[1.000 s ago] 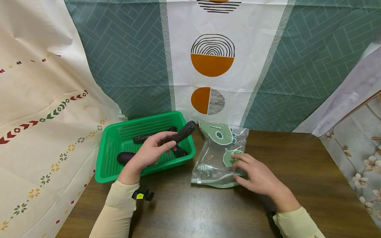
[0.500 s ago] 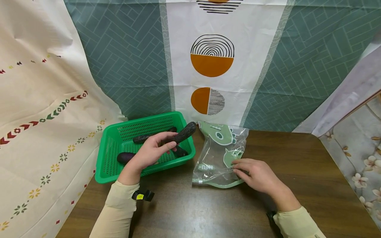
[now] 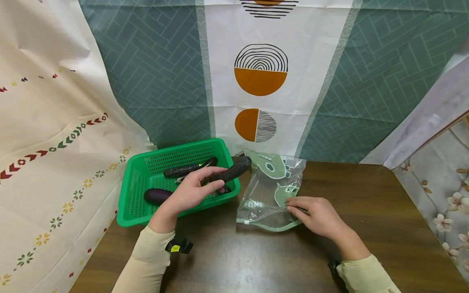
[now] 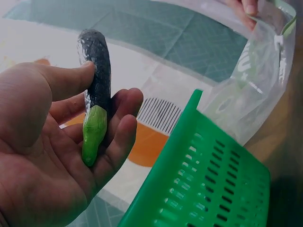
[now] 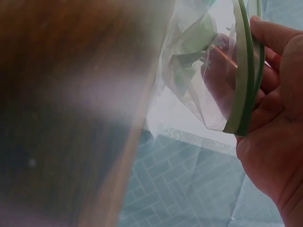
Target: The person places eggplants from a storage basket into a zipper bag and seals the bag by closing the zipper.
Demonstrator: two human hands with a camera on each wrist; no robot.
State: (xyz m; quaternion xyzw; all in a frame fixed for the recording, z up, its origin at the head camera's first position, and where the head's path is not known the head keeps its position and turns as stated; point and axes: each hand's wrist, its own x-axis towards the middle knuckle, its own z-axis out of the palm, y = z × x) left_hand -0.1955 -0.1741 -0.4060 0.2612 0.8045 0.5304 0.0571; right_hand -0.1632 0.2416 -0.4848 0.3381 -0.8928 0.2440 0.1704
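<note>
My left hand (image 3: 192,189) grips a long, dark, wrinkled eggplant (image 3: 238,169) over the right side of the green basket (image 3: 126,203). In the left wrist view, thumb and fingers hold the eggplant (image 4: 97,71) by its middle, with its green stem end (image 4: 94,130) towards the palm. A clear zip bag (image 3: 261,195) with green animal prints lies right of the basket. At its lower right edge, my right hand (image 3: 316,213) pinches the bag. The right wrist view shows the thumb by the green zip strip (image 5: 246,71) and the fingers behind the film.
More eggplants lie in the basket, among them a smooth purple one (image 3: 157,196) and a dark wrinkled one (image 3: 179,171). Basket and bag stand on a brown wooden table (image 3: 249,260). A patterned cloth (image 3: 165,73) hangs behind the table.
My left hand has moved right with the eggplant, closer to the bag, uncovering more of the basket's contents. The right hand's fingers have closed together on the bag's edge.
</note>
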